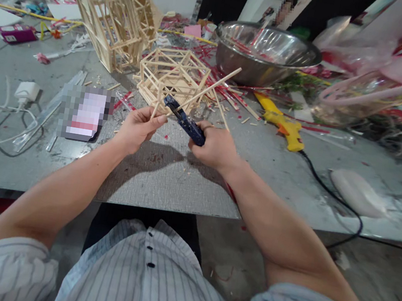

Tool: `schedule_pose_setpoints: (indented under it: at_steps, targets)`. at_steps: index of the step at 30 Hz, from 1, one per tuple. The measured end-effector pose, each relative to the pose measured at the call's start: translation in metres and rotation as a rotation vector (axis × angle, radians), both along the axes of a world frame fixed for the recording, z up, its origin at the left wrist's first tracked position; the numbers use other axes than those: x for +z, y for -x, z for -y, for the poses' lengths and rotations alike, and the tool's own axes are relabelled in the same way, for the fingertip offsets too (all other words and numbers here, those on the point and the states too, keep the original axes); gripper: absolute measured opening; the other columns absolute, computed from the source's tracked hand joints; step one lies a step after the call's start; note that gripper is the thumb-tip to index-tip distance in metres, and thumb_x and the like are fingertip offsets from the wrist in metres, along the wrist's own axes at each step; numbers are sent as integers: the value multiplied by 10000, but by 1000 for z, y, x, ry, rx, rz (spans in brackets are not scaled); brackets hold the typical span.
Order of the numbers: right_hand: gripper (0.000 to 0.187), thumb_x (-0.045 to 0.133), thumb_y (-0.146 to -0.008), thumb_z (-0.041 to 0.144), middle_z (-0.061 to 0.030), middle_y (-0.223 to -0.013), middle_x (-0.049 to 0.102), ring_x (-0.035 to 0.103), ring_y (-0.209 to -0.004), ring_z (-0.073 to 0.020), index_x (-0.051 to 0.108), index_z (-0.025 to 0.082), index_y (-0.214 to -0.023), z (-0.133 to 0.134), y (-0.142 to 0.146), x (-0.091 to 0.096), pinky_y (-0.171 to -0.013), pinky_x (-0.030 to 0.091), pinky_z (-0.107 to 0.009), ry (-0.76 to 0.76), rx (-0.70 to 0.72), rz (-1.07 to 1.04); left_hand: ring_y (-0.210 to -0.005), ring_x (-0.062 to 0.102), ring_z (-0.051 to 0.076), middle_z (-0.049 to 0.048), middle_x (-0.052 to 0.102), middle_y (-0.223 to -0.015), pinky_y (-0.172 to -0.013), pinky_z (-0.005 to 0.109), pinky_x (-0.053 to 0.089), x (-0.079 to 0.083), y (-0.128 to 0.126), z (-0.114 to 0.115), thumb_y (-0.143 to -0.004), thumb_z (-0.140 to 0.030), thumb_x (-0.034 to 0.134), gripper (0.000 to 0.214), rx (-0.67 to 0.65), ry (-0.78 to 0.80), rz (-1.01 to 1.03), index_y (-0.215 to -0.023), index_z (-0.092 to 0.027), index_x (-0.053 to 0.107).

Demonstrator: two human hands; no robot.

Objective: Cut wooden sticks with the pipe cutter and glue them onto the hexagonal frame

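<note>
My left hand [139,129] pinches a thin wooden stick [219,82] near its lower end, in front of a small stick frame. The stick slants up to the right, behind the tool. My right hand [215,146] is wrapped around the handles of dark blue pliers [188,127]. Their head points up and left, close to the fingertips of my left hand and the stick; whether the jaws touch the stick I cannot tell. Just beyond both hands sits the low wooden stick frame [175,72]. A taller wooden stick structure [116,30] stands behind it to the left.
A steel bowl [264,61] stands at the back right, near a yellow glue gun [285,125] with a black cable. The phone [86,114] lies left of my hands, beside a white charger [27,92]. Red-and-clear sticks, wood scraps and plastic wrapping litter the grey table [165,185].
</note>
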State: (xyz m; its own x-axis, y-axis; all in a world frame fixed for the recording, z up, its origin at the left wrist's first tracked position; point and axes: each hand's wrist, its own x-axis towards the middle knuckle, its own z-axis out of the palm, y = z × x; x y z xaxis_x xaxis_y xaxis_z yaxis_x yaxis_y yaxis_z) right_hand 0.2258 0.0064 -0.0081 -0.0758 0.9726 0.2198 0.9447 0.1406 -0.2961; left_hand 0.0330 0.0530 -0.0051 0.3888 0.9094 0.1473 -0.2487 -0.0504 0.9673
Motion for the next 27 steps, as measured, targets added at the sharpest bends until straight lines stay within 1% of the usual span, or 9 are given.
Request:
schedule_pose_setpoints:
  at_steps: [3, 6, 11, 14, 17, 22, 25, 27]
  targets:
    - [385, 545, -701, 337, -92, -889, 702, 660, -804, -281, 598, 213, -1061, -3, -1, -3, -714, 506, -401, -33, 13, -30, -351, 229, 25, -96, 343, -411, -366, 205, 146, 0, 1, -1, -620, -418, 785, 356, 30, -8, -11, -585, -178, 525]
    - [447, 558, -688, 311, -98, -962, 698, 654, -902, -293, 572, 209, -1123, -4, -4, -7, -803, 507, -428, -75, 53, -61, -351, 220, 26, -94, 332, -400, -368, 204, 133, 2, 2, 0, -641, -398, 770, 312, 23, 2, -13, -592, -174, 559]
    - [481, 559, -680, 290, -99, -1052, 685, 629, -1029, -299, 545, 213, -1155, -4, -5, -7, -889, 494, -449, -67, 77, -83, -346, 194, 18, -91, 328, -392, -367, 198, 105, 6, 2, 3, -589, -396, 787, 308, -8, 22, -12, -578, -165, 584]
    - [488, 560, -679, 283, -98, -1099, 671, 621, -1056, -291, 536, 211, -1161, -3, -5, -6, -922, 482, -441, -68, 94, -97, -347, 194, 16, -88, 324, -403, -367, 196, 97, 7, 2, 4, -592, -390, 782, 298, -11, 38, -25, -575, -164, 588]
    - [499, 564, -678, 278, -105, -1112, 666, 622, -1051, -292, 534, 190, -1169, -3, -5, -5, -932, 479, -434, -64, 99, -107, -345, 188, 14, -89, 304, -394, -367, 195, 90, 9, 3, 4, -599, -387, 780, 294, -38, 58, -26, -572, -162, 593]
    - [505, 569, -677, 280, -90, -1140, 656, 615, -1061, -293, 524, 221, -1177, -4, -7, -7, -940, 477, -451, -85, 108, -113, -339, 182, 9, -94, 281, -390, -367, 181, 97, 12, 5, 4, -641, -341, 755, 263, -78, 102, -33, -566, -153, 587]
    - [518, 581, -662, 281, -107, -1127, 655, 619, -1043, -306, 527, 209, -1172, -6, -9, -11, -914, 490, -465, -114, 128, -126, -339, 195, 6, -91, 295, -396, -374, 168, 115, 13, 5, 5, -677, -297, 726, 234, -80, 133, -47, -571, -146, 582]
    - [522, 583, -659, 284, -103, -1118, 656, 622, -1027, -309, 523, 222, -1173, -7, -10, -13, -892, 498, -472, -139, 139, -134, -338, 199, 4, -91, 299, -397, -376, 162, 121, 13, 5, 5, -694, -275, 709, 216, -81, 147, -47, -577, -142, 587]
